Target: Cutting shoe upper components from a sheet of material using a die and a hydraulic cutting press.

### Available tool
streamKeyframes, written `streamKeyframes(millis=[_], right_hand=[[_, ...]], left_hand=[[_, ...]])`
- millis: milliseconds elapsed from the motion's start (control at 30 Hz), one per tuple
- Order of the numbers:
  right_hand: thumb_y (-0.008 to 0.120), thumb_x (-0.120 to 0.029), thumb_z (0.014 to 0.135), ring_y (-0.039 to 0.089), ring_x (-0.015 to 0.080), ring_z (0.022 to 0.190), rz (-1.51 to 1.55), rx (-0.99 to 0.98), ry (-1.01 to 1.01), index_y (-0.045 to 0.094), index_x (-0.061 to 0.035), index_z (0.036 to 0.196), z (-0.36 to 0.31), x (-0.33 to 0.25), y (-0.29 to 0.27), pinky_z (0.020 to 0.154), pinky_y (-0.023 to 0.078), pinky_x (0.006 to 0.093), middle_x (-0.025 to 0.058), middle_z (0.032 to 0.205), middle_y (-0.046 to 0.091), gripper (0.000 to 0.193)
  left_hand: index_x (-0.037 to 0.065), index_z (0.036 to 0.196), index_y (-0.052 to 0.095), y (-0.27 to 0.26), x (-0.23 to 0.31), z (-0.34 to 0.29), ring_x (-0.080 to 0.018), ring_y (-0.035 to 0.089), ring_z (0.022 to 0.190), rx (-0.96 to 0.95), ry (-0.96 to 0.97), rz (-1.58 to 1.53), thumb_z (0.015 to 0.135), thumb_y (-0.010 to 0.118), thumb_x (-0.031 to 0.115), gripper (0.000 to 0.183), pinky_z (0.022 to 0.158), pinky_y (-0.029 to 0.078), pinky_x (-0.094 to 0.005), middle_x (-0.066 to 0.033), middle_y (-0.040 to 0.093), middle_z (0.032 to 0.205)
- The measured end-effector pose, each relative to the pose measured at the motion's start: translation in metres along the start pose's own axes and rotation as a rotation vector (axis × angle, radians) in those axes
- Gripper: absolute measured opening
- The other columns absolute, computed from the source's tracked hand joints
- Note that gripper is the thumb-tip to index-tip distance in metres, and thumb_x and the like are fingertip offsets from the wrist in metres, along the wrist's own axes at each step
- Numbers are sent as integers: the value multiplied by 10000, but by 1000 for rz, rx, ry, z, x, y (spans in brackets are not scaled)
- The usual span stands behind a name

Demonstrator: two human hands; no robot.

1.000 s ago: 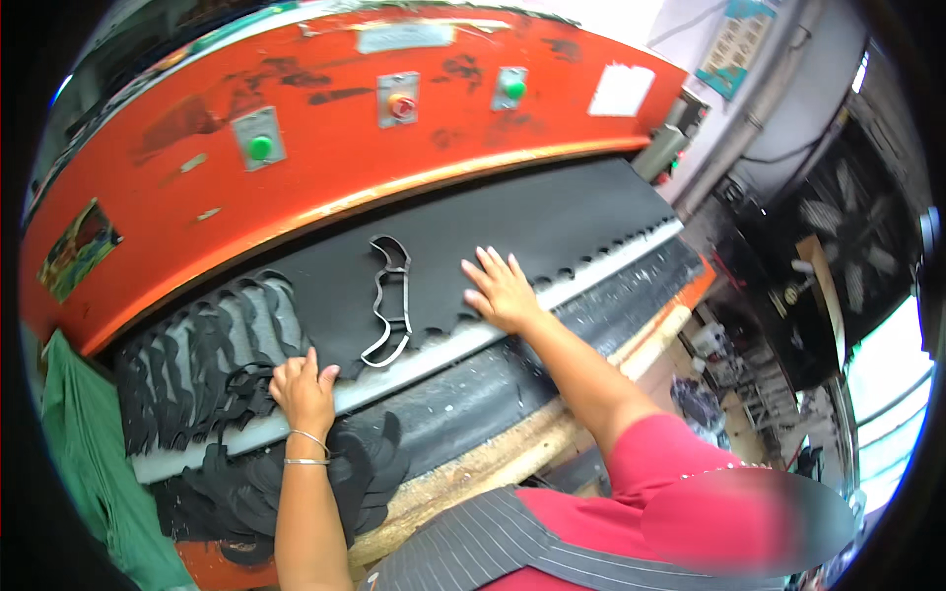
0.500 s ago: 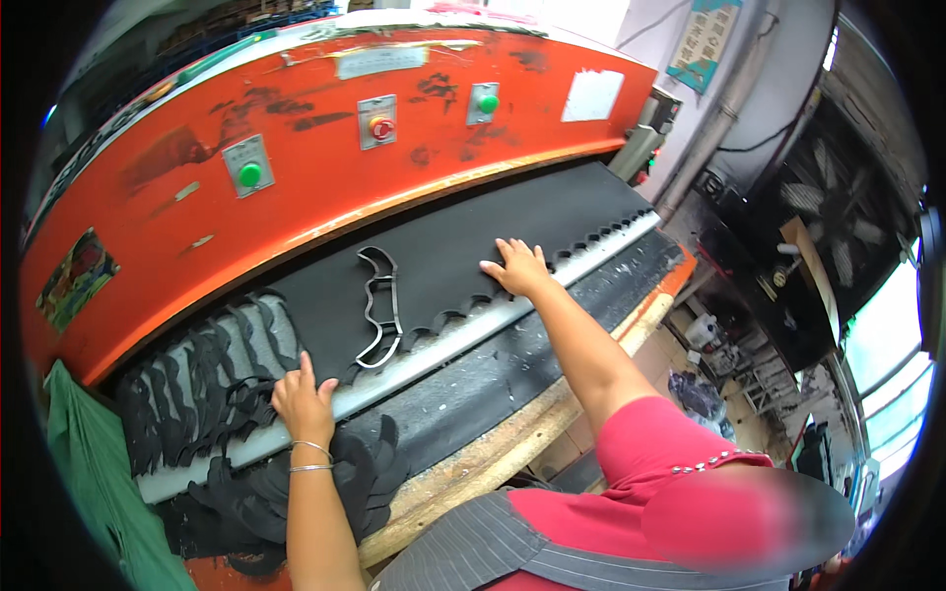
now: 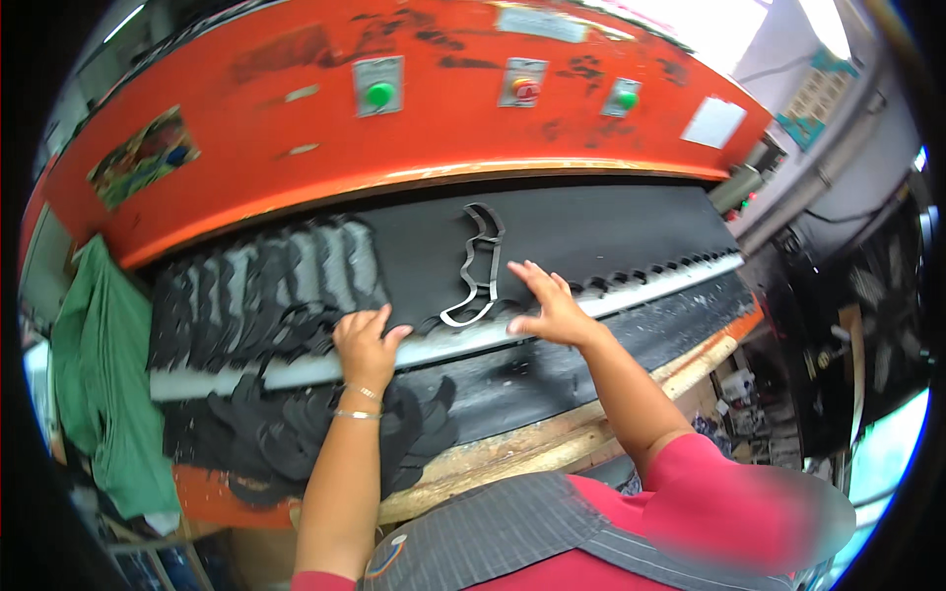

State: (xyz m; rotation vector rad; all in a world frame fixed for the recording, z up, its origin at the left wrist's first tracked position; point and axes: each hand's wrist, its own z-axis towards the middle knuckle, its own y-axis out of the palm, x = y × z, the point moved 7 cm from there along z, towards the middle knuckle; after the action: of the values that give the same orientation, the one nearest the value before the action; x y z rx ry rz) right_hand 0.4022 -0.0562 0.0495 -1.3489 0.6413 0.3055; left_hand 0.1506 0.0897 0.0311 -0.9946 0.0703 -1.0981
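At the near side, the wooden edge of the desk [image 3: 537, 448] runs below a loose heap of dark curved offcuts [image 3: 286, 433]. The left hand [image 3: 367, 347] is at the front edge of the white cutting board [image 3: 473, 338], beside the cut material, thumb apart from the loosely bent fingers; contact cannot be determined. The right hand [image 3: 554, 307] is spread, gripping nothing, just right of the metal cutting die [image 3: 496, 258]. The die lies on the black sheet [image 3: 601, 222], its near end by the sheet's front edge.

Progress, as judged: the left section is cut into wavy strips [image 3: 268, 276] with pale gaps between them. The die's position and the broad area to its right appear uncut, except for scalloped notches along the front edge.

Behind stands the orange press beam [image 3: 443, 133], carrying two green push buttons [image 3: 380, 95] and one red button [image 3: 527, 92].
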Motion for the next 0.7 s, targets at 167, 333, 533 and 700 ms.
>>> streamKeyframes(millis=[167,333,533,700], right_hand=[[878,-481,527,388,415,1308,-85,151,-54,560,-37,1158,28,-50,37,1124,228,504,267,1255,522,834],[895,-422,539,359,416,1341,-46,63,-80,555,-22,1156,63,-68,51,1146,221,455,276,1301,501,810],[906,-440,521,224,455,1400,-17,-46,-293,485,-44,1267,93,-93,82,1158,197,455,318,1447,332,944],[839,-589,540,223,469,1392,-200,-95,-372,451,-5,1283,98,-97,99,1162,174,477,372,1443,264,1021]], left_hand=[[66,1006,721,-10,3,-13,-241,539,984,16,-78,-34,737,756,329,378,948,327,-427,-37,648,909],[78,1001,724,-13,-4,-21,-236,534,977,27,-90,-92,822,682,278,271,926,331,-427,-24,646,917],[83,991,724,-7,-13,-24,-224,527,976,26,-115,-131,829,657,239,234,936,331,-427,-10,627,878],[87,992,726,-2,-17,-23,-210,526,978,8,-140,-169,821,665,229,231,925,337,-417,0,634,887]])
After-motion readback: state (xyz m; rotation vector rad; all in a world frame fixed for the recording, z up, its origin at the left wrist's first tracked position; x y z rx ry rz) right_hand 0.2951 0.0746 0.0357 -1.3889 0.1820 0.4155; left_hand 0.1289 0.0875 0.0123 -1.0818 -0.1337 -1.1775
